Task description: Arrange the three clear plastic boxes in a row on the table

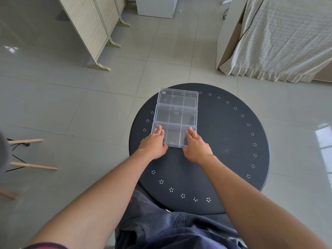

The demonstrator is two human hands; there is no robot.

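Three clear plastic boxes with inner dividers lie edge to edge in a line running away from me on the round black table (224, 141). The far box (177, 98) and the middle box (175, 115) touch each other. The near box (173, 136) touches the middle one. My left hand (154, 144) grips the near box's left side, fingers on its lid and thumb at its front edge. My right hand (196, 145) grips its right side the same way.
The boxes sit on the table's left half, near its left rim. A folding screen (93, 31) stands on the tiled floor at the far left, a cloth-covered bed (280, 38) at the far right, wooden chair legs (32, 165) at the left.
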